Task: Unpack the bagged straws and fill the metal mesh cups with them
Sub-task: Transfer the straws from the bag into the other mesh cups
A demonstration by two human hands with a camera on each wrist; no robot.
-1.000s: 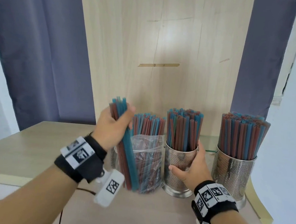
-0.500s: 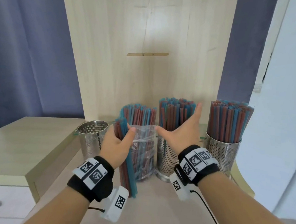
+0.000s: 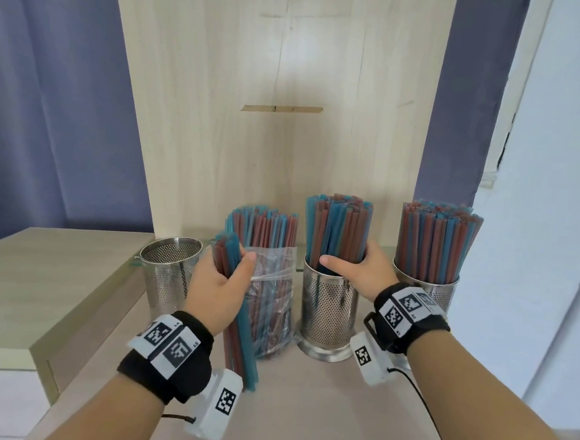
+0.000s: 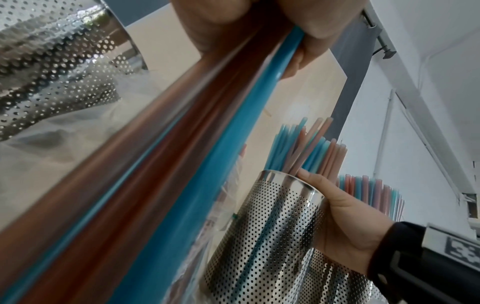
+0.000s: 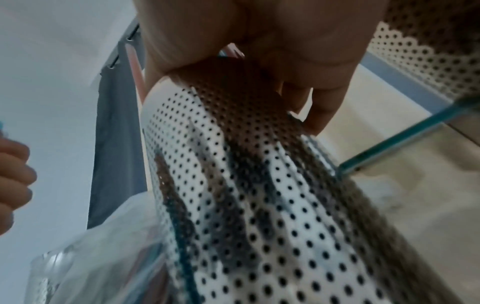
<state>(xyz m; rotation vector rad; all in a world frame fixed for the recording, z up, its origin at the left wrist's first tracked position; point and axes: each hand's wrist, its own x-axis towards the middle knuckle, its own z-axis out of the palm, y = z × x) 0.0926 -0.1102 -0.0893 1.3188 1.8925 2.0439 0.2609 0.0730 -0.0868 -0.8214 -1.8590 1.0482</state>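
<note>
Left hand (image 3: 220, 292) grip clamped on straw bundle (image 3: 240, 326), beside bag (image 3: 272, 287). Right hand (image 3: 363, 276) grip wrapped round middle cup (image 3: 326, 311) rim. Empty cup (image 3: 168, 269) at left.

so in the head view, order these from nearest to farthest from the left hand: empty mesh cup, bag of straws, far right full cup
1. bag of straws, right beside the left hand.
2. empty mesh cup, just to its left.
3. far right full cup, at the row's right end.
</note>
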